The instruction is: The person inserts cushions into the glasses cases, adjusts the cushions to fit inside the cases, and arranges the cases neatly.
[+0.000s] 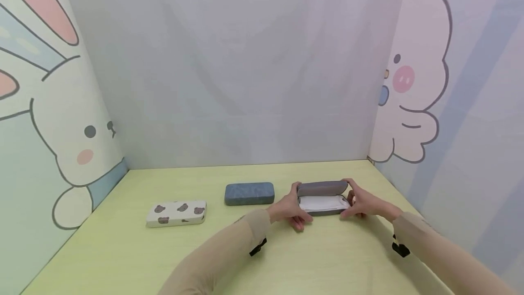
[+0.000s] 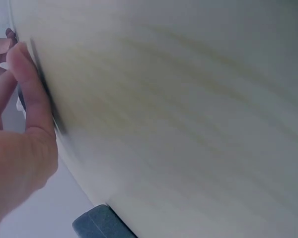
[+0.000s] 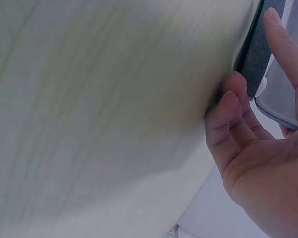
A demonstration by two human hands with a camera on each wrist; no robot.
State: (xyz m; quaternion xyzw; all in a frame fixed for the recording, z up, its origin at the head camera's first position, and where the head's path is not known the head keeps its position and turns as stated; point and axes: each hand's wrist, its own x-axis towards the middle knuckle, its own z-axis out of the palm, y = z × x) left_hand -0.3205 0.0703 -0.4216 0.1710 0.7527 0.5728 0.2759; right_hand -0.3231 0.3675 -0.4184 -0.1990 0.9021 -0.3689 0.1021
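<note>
A dark grey glasses case [image 1: 322, 189] stands open at the right of the table, its lid tilted up at the back and a pale lining showing inside. My left hand [image 1: 289, 208] grips its left end, a finger at the lid's corner and the thumb by the front edge. At the opposite end, my right hand [image 1: 365, 201] holds it in the same way. In the right wrist view, the right thumb lies along the case's front wall [image 3: 258, 47], while the other fingers curl near its end. The left wrist view shows only a sliver of the case behind my left hand [image 2: 20, 148].
A blue glasses case [image 1: 249, 194] lies closed just left of my left hand. Farther left is a white case with brown bear prints [image 1: 177, 214], also closed. Cartoon-printed curtains [image 1: 413, 72] and a plain pale backdrop [image 1: 245, 67] border the yellowish table [image 1: 319, 263].
</note>
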